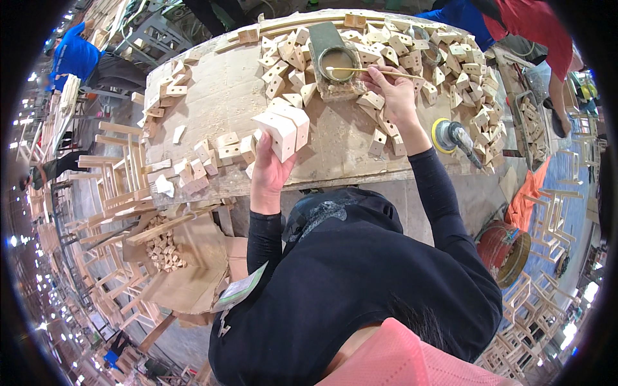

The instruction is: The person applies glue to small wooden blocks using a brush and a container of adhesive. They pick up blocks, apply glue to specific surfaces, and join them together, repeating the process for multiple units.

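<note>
My left hand [269, 172] is closed around a pair of pale wooden blocks [281, 127], held side by side just above the table, with small drilled holes in their faces. My right hand [398, 96] pinches a thin wooden stick [353, 69] with a pale tip. The stick lies level across the mouth of a round cup [317, 59] holding a tan substance. Whether its tip touches that substance, I cannot tell. The cup rests on a crusted block [342, 95], beside a grey-green piece [324, 35].
Drilled wooden blocks [460, 74] pile across the back and right of the worktable [219, 90]. A disc sander [450, 136] lies right of my forearm. Below the left edge, a cardboard box [199, 235] contains small wood pieces. A red drum [499, 248] stands lower right. Other people work beyond.
</note>
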{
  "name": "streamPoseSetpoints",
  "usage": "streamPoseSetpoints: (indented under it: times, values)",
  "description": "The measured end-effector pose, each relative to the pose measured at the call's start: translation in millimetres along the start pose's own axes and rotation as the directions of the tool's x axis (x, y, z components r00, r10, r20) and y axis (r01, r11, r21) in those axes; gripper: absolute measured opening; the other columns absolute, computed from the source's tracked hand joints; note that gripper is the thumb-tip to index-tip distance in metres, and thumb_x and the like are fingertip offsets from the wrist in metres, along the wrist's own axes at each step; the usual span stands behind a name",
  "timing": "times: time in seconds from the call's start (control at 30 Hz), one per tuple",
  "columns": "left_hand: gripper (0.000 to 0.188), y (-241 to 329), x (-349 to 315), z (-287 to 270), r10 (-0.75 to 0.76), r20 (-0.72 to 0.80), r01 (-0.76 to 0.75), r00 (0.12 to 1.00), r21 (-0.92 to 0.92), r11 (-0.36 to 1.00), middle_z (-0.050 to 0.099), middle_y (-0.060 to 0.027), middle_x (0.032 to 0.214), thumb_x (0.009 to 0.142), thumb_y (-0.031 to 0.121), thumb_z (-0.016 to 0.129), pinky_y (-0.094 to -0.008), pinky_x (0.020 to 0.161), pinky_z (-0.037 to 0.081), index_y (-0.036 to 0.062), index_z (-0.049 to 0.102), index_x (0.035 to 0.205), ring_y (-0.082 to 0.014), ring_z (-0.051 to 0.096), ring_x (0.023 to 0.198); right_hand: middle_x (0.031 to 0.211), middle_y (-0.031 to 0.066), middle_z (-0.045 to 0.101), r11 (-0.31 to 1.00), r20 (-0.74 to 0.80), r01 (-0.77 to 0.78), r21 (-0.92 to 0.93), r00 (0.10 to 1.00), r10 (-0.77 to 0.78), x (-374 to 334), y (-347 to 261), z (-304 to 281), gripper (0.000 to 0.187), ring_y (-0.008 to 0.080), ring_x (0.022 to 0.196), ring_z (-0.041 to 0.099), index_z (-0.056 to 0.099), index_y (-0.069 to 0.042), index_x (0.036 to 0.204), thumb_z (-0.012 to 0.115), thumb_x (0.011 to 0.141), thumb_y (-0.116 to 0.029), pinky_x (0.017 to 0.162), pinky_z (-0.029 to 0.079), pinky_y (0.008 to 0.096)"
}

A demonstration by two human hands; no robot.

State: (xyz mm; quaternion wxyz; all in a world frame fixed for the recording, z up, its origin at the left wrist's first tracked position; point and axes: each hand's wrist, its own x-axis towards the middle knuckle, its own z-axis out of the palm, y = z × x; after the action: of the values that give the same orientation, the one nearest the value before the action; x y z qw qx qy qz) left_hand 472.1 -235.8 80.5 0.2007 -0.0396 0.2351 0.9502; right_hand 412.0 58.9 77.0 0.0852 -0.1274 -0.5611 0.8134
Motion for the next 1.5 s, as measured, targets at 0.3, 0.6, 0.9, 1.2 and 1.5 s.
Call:
streamPoseSetpoints:
  times: [0.3, 0.6, 0.9, 1.2, 1.5]
  values:
    - [0.064, -5.0, 6.5, -9.6, 0.000, -0.037, 0.002, 0.999, 0.045, 0.999, 0.049, -0.0107, 0.142, 0.094, 0.039, 0.060, -0.0448, 0.108, 0.040, 0.0058, 0.038, 0.144, -0.0280, 0.048, 0.130, 0.099, 0.0151, 0.070, 0.971, -0.057, -0.186, 0.149, 0.979, 0.196, 1.8, -1.8, -2.5, 0.021, 0.0228, 0.090, 0.071, 0.063, 0.004, 0.104, 0.066, 0.093, -0.013, 0.080, 0.060, 0.0296]
    - [0.070, -2.7, 23.3, 7.3, -0.098, -0.009, 0.098, 0.995, -0.008, 0.995, 0.043, -0.0186, 0.144, 0.092, 0.047, 0.054, -0.0441, 0.105, 0.041, 0.0050, 0.037, 0.145, -0.0312, 0.048, 0.127, 0.095, 0.0149, 0.071, 0.976, -0.029, -0.067, 0.208, 0.997, 0.075, -13.0, -16.4, 1.1, 0.018, 0.0196, 0.086, 0.071, 0.064, 0.002, 0.102, 0.065, 0.094, -0.015, 0.074, 0.060, 0.0276]
    - [0.085, -3.8, 28.1, 41.6, -0.140, 0.030, 0.143, 0.990, -0.096, 0.985, 0.048, -0.0278, 0.131, 0.082, 0.054, 0.057, -0.0435, 0.100, 0.044, -0.0028, 0.035, 0.142, -0.0370, 0.052, 0.114, 0.085, 0.0140, 0.071, 0.996, 0.184, 0.094, 0.005, 0.979, -0.093, -71.8, -66.4, 41.3, 0.016, 0.0168, 0.075, 0.070, 0.060, 0.000, 0.091, 0.066, 0.094, -0.015, 0.069, 0.057, 0.0271]
    - [0.088, -3.4, 17.3, 60.3, -0.136, 0.114, 0.159, 0.984, -0.221, 0.962, 0.050, -0.0295, 0.127, 0.080, 0.055, 0.058, -0.0457, 0.099, 0.045, -0.0044, 0.035, 0.141, -0.0384, 0.053, 0.113, 0.095, 0.0149, 0.070, 0.987, 0.193, 0.158, 0.041, 0.968, -0.163, -77.8, -67.9, 43.4, 0.011, 0.0178, 0.084, 0.070, 0.060, 0.001, 0.096, 0.065, 0.094, -0.009, 0.075, 0.058, 0.0295]
    - [0.087, -0.3, 11.6, 58.4, -0.128, 0.079, 0.143, 0.989, -0.224, 0.964, 0.045, -0.0290, 0.134, 0.081, 0.054, 0.060, -0.0462, 0.100, 0.044, -0.0022, 0.034, 0.143, -0.0398, 0.050, 0.114, 0.099, 0.0165, 0.069, 0.983, 0.330, 0.173, 0.060, 0.926, -0.183, -86.8, -71.0, 40.8, 0.009, 0.0212, 0.089, 0.070, 0.055, 0.000, 0.093, 0.063, 0.093, -0.004, 0.078, 0.059, 0.0322]
